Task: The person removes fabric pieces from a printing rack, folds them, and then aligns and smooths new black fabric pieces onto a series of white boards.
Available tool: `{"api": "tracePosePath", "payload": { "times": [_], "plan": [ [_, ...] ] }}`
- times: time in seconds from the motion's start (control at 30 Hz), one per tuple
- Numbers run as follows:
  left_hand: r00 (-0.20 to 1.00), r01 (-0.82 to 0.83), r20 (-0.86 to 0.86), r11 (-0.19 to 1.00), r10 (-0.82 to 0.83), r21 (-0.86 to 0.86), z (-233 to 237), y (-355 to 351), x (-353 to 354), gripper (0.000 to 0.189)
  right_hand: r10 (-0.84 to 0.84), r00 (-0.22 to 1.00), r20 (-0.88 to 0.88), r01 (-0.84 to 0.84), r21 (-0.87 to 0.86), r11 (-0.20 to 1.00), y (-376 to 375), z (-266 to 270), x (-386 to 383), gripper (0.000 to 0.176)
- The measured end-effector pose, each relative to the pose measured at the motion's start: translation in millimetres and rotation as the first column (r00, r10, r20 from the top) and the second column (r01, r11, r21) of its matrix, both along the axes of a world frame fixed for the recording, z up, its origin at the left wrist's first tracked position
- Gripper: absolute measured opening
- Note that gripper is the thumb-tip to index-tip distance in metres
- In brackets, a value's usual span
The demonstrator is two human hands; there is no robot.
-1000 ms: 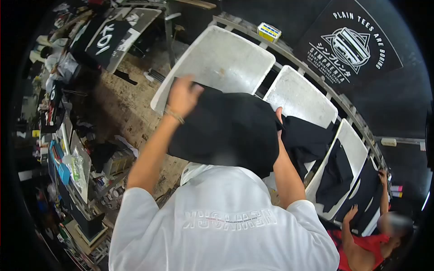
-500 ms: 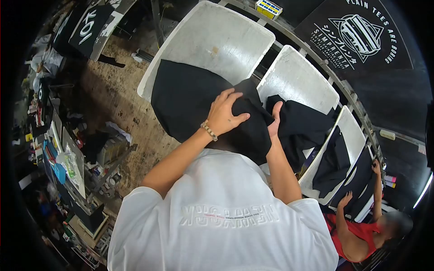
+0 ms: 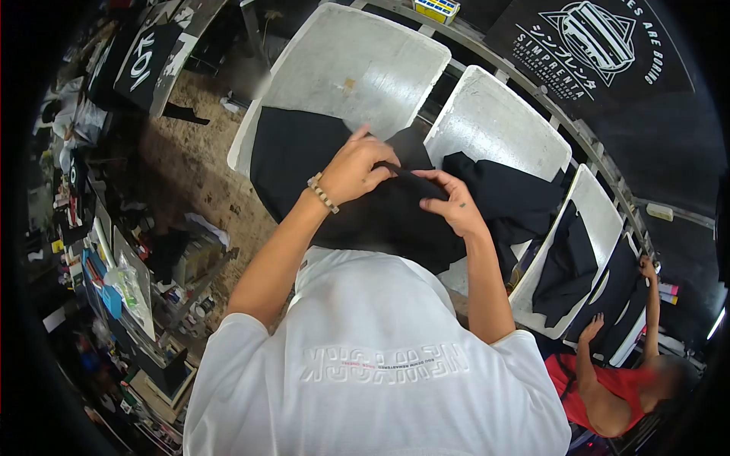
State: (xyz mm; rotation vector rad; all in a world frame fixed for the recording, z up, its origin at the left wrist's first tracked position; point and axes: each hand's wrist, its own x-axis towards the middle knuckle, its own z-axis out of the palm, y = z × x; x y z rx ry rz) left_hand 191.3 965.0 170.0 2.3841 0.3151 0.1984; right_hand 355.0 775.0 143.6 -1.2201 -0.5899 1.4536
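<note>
A large black cloth (image 3: pixel 304 156) drapes over the near end of a white board (image 3: pixel 357 68) and hangs down towards my body. My left hand (image 3: pixel 357 166), with a beaded bracelet at its wrist, pinches a raised fold of this cloth between thumb and fingers. On the other side of the fold, my right hand (image 3: pixel 454 204) holds the fabric between its thumb and fingertips. The hands are a short way apart, with dark fabric stretched between them. Exact fingertip contact is partly lost against the black.
To the right, a second white board (image 3: pixel 502 114) and a third board (image 3: pixel 597 201) carry more black cloths (image 3: pixel 506 190). A co-worker in red (image 3: pixel 601 387) reaches over farther boards. A yellow-and-blue box (image 3: pixel 436 9) sits by the rail. At left stands a cluttered bench (image 3: pixel 118 281).
My right hand has moved left and turned over the cloth, fingers now pointing towards my left hand. My left hand has shifted slightly left and closed on a fold. The view has tilted a little.
</note>
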Motion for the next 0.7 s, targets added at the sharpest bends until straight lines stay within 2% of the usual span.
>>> {"api": "tracePosePath", "payload": {
  "times": [0.03,0.07,0.1,0.13,0.17,0.23,0.3,0.37,0.43,0.5,0.63,0.7],
  "plan": [
    [1.0,0.006,-0.002,1.0,-0.006,0.001,8,-3,-1,0.02,-0.066,0.988,0.14,0.065,0.006,0.998,0,-2,2,0.038],
    [0.998,-0.055,-0.031,0.996,0.053,-0.073,15,-7,-3,0.019,-0.162,0.957,0.242,0.165,0.008,0.986,-2,-4,3,0.018],
    [0.992,-0.12,-0.064,0.982,0.111,-0.144,19,-11,-4,0.019,-0.168,0.956,0.241,0.171,0.008,0.985,-2,0,5,0.018],
    [0.991,-0.106,0.067,0.986,0.115,-0.128,12,-13,-7,0.022,-0.194,0.952,0.236,0.199,0.003,0.98,-3,4,7,0.014],
    [0.992,-0.103,0.065,0.986,0.112,-0.128,12,-17,-8,0.022,-0.22,0.948,0.231,0.226,-0.002,0.974,-3,7,9,0.011],
    [0.983,-0.099,0.137,0.978,0.125,-0.181,16,-22,-8,0.021,-0.238,0.933,0.27,0.247,0.0,0.969,0,12,9,0.012],
    [0.988,-0.089,0.11,0.983,0.107,-0.16,11,-19,-8,0.021,-0.226,0.897,0.38,0.218,0.067,0.974,3,13,9,0.015],
    [0.992,-0.081,0.086,0.987,0.094,-0.138,10,-15,-10,0.022,-0.241,0.892,0.382,0.234,0.065,0.97,5,11,10,0.015],
    [0.988,-0.142,0.033,0.966,0.153,-0.217,18,-11,-12,0.027,-0.255,0.887,0.385,0.249,0.064,0.966,5,7,10,0.015],
    [0.986,-0.161,0.008,0.953,0.169,-0.257,23,-6,-15,0.029,-0.312,0.914,0.26,0.302,0.078,0.95,3,4,13,0.016],
    [0.98,-0.195,-0.02,0.925,0.199,-0.326,30,-3,-20,0.034,-0.352,0.912,0.209,0.338,0.098,0.936,1,7,13,0.018],
    [0.977,-0.21,-0.027,0.928,0.212,-0.308,32,-2,-24,0.035,-0.328,0.928,0.177,0.323,0.058,0.945,-1,11,15,0.017]
  ]
}}
